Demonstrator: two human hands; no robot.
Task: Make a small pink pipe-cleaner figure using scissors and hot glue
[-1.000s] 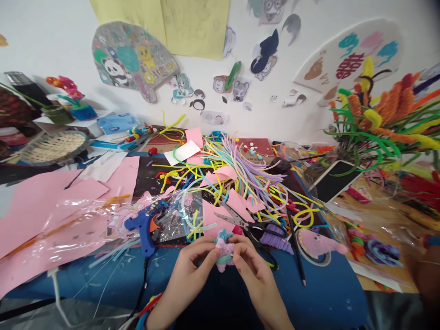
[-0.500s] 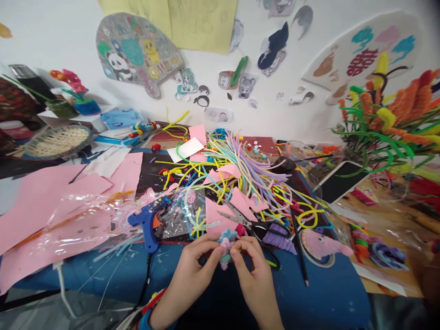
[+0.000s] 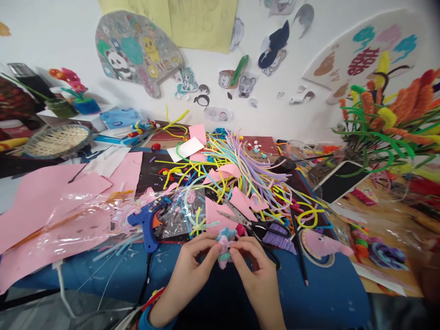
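A small fuzzy figure of pink and light-blue pipe cleaners point(image 3: 225, 245) is held between both hands at the table's near edge. My left hand point(image 3: 195, 261) pinches its left side with thumb and fingertips. On the other side my right hand point(image 3: 252, 263) grips it the same way, the thumb beside a small dark dot. Just beyond the fingers lie open scissors point(image 3: 256, 223) with black handles, on pink felt pieces point(image 3: 216, 213). A purple ribbed piece point(image 3: 279, 238) rests under the scissor handles.
A blue glue gun point(image 3: 146, 224) with a cord stands left of my hands, beside pink sheets point(image 3: 68, 183) and clear plastic. Pipe cleaners point(image 3: 247, 160) heap at the centre. Right are a pencil point(image 3: 301, 252), a tape roll point(image 3: 319, 263) bearing a pink figure, and a phone point(image 3: 343, 181).
The fuzzy figure has turned slightly between my fingers, showing more of its pink part and a small dark dot. Both hands stay in nearly the same place.
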